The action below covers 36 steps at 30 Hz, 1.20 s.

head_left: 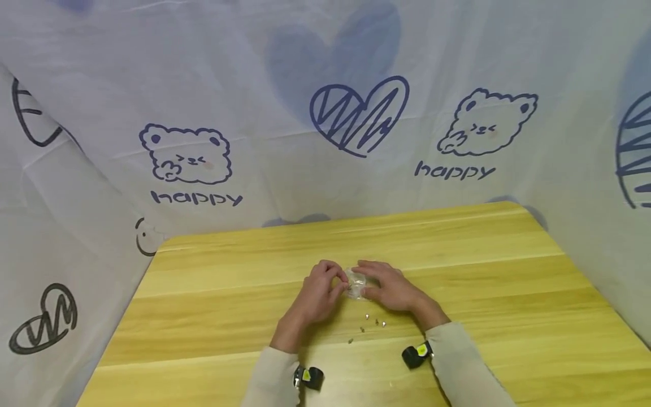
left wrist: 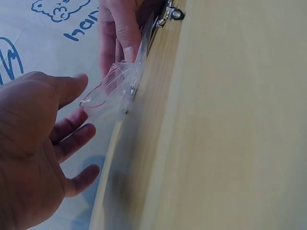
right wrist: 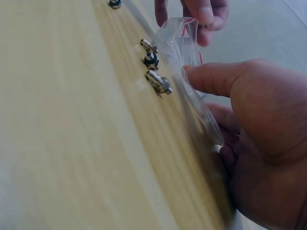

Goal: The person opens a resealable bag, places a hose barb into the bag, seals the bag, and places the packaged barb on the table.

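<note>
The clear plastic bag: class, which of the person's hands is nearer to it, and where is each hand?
Right. The right hand holds the plastic bag at its right side. The left hand is beside the bag's red-striped end; whether it touches is unclear.

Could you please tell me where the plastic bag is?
In the head view, the plastic bag is slightly right of centre, between the left hand and the right hand, beyond the metal parts on the table.

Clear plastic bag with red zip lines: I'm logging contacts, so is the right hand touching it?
Touching: in the right wrist view, the right hand has its thumb against the clear plastic bag, with no gap showing.
</note>
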Tool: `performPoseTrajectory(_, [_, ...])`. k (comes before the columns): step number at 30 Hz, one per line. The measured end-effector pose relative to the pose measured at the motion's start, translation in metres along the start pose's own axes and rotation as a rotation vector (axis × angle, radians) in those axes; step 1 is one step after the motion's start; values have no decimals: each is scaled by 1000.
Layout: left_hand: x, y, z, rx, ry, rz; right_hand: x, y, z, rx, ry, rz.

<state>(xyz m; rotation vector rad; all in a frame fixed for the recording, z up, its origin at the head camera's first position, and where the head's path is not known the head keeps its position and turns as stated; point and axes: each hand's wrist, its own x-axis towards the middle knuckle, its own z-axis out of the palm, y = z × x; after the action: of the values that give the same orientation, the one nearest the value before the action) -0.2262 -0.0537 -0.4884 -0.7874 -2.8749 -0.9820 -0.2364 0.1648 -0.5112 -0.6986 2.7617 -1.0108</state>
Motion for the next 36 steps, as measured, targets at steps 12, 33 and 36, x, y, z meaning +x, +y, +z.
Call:
performPoseTrajectory(12, [2,-3,1,44,17,-85,3,-2,4,-7,-7,-3])
performPoseTrajectory(33, [-8,-3,-2,-118,-4,8,0,0,2,-5,3,-7])
performPoseTrajectory(36, [-13,0,-2,-121,-31,35,0,-1,1,-5,-6,-1])
